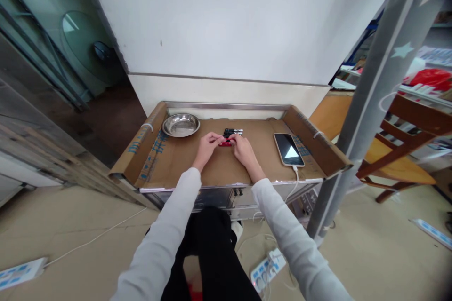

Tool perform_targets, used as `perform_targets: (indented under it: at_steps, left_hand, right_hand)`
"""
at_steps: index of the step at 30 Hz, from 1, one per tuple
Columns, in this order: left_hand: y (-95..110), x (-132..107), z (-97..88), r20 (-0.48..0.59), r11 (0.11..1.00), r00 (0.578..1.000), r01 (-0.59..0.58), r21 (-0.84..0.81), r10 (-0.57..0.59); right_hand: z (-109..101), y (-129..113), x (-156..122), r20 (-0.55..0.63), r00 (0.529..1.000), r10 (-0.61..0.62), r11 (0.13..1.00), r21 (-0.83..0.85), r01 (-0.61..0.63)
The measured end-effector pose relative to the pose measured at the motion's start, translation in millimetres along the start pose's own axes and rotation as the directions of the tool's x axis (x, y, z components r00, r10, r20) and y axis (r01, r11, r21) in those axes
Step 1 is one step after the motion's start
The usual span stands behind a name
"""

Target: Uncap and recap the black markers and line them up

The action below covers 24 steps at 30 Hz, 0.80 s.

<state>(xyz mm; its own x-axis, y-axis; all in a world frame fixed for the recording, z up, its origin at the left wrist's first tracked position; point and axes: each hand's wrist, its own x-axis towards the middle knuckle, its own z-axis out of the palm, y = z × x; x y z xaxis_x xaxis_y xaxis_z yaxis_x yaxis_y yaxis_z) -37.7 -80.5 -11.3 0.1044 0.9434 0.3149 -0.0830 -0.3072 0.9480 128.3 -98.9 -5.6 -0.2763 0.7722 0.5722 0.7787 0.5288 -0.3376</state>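
My left hand (208, 146) and my right hand (243, 148) meet over the middle of the cardboard-covered cabinet top (226, 164). Between their pinched fingertips lies a small, slim red object (226, 143), one end at each hand. Its exact kind is too small to make out, and my fingers hide its ends. Just beyond the fingers, several short black stick-like pieces with shiny ends (233, 130) lie side by side. To the left of my hands rests a round, shallow metal dish (181, 125) with nothing visible inside.
A phone (288, 149) lies at the right, with a white charging cable (295, 179) running over the front edge. Folded cardboard flaps (318, 138) rise along the sides. A grey post (370, 80) and wooden chair (399, 150) stand right. On the floor sits a power strip (267, 270).
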Motion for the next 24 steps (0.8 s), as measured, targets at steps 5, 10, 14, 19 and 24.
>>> perform_targets:
  at_steps: [5, 10, 14, 19, 24]
  left_hand:
    - [-3.0, 0.9, -0.6, 0.011, 1.0, 1.0, -0.007, 0.03, 0.007]
    - [-2.3, 0.5, -0.5, 0.03, 0.999, 1.0, -0.006, 0.04, 0.004]
    - [1.2, -0.3, 0.6, 0.02, 0.998, 1.0, -0.003, 0.06, 0.002]
    - [1.3, -0.3, 0.6, 0.032, 0.995, 0.999, -0.007, 0.095, 0.004]
    - [1.7, -2.2, 2.2, 0.058, 0.993, 0.998, -0.027, 0.119, 0.02]
  right_hand:
    - [1.0, 0.1, 0.2, 0.015, 1.0, 0.01, 1.0, -0.016, -0.01]
    - [1.4, 0.0, 1.4, 0.022, 0.999, 0.034, 0.999, -0.042, -0.033]
    - [2.6, 1.6, 1.6, 0.026, 0.999, 0.033, 0.999, -0.026, -0.033]
    - [2.2, 1.2, 1.6, 0.083, 0.996, -0.009, 0.999, 0.034, 0.006]
    - [-1.3, -3.7, 0.9, 0.063, 0.998, -0.023, 0.999, 0.05, 0.019]
